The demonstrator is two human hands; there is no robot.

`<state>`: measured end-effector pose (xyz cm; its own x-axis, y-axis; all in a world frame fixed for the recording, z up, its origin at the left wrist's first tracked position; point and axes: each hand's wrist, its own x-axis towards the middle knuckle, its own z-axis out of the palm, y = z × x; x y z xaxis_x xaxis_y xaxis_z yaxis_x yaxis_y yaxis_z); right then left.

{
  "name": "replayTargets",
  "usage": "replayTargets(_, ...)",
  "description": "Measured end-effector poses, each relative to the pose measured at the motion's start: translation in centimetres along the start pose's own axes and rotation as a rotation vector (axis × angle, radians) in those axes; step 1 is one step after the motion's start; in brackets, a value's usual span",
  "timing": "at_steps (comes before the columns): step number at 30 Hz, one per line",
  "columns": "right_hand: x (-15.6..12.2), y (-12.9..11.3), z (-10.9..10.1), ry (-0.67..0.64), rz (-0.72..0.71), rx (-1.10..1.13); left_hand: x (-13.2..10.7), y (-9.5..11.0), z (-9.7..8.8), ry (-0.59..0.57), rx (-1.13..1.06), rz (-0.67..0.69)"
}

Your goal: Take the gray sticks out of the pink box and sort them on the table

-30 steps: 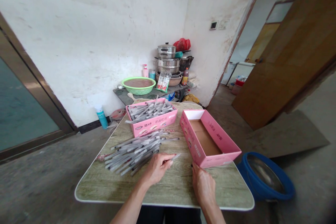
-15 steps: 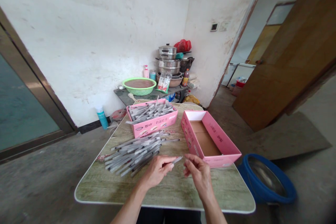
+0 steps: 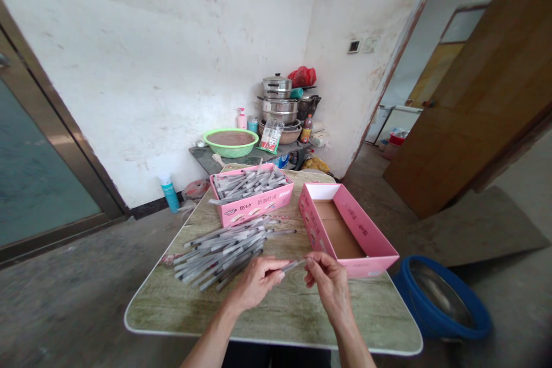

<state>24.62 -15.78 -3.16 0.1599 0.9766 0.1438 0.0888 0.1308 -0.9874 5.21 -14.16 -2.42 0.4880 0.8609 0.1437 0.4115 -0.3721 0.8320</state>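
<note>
Two bare hands up front, yours, brought nearly together over the table [image 3: 194,316]. Your left hand [image 3: 256,283] is pinched on a thin clear pen [image 3: 294,265]; your right hand [image 3: 328,283] has thumb and fingers pinching its right end. So the pen sits between both hands, above the table's near half. Just past your left hand: loose pen pile [image 3: 222,253], roughly side by side, some crossing. Right of that, pink box [image 3: 371,266], brown bottom visible, right by your right hand. Blue tub [image 3: 409,299] down on the right, beside the table. Farther, left of the pink box: second box [image 3: 259,204], also pink, heaped with pens, some poking above the rim. Behind you get a dark slab [image 3: 202,159] carrying a green basin [image 3: 230,152] on the left, stacked pots [image 3: 279,108] on the right. Brown door [image 3: 470,92] far right.
</note>
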Motion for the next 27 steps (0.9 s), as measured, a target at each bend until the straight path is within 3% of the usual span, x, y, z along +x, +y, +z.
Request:
replayTargets(12,0.3,-2.4,-2.4,0.114,-0.086,-0.058,-0.5,-2.5,-0.6,-0.013,-0.106,0.002)
replayTargets(19,-0.6,-4.8,-3.2,0.398,-0.164,-0.138,-0.5,-3.9,-0.7,0.047,-0.180,-0.057)
replayTargets(23,-1.4,-3.5,-2.6,0.483,-0.251,-0.398,-0.2,-4.0,-0.5,0.109,-0.140,-0.096)
replayTargets(27,-2.2,-0.2,-1.8,0.425,-0.432,-0.684,0.2,-3.3,0.4,0.204,0.026,-0.137)
